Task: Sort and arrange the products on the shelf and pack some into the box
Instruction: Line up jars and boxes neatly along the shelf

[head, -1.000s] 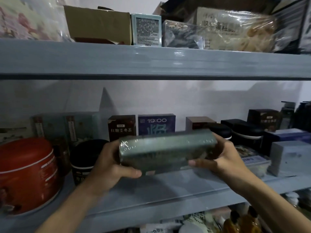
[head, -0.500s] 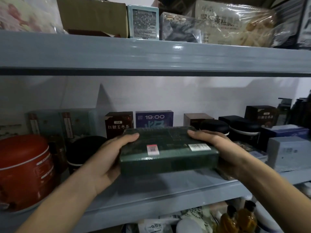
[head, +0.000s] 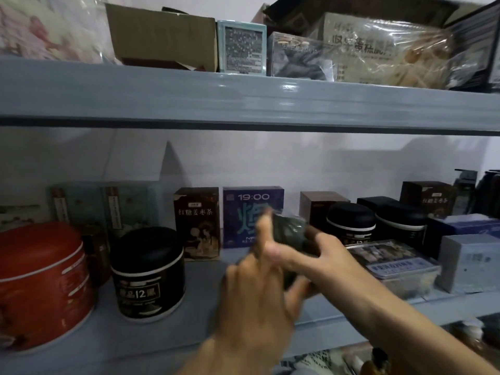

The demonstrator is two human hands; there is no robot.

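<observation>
A dark green shrink-wrapped box [head: 290, 231] is turned end-on over the middle shelf [head: 167, 336], in front of the purple "19:00" box [head: 244, 209]. My right hand [head: 320, 257] grips its right side from above. My left hand [head: 254, 299], blurred by motion, is pressed against its near left end, with the index finger up along the box and the thumb under it. Most of the box is hidden behind my hands.
A red round tin [head: 38, 285] and a black jar [head: 148, 272] stand at the left. Brown tea boxes [head: 197, 221], black jars [head: 351, 223] and grey boxes [head: 468, 262] fill the back and right. The upper shelf [head: 243, 101] holds a cardboard box [head: 162, 36] and wrapped packs.
The green box has swung from lying broadside between my hands to pointing end-on toward the back of the shelf. Both hands moved right and further in.
</observation>
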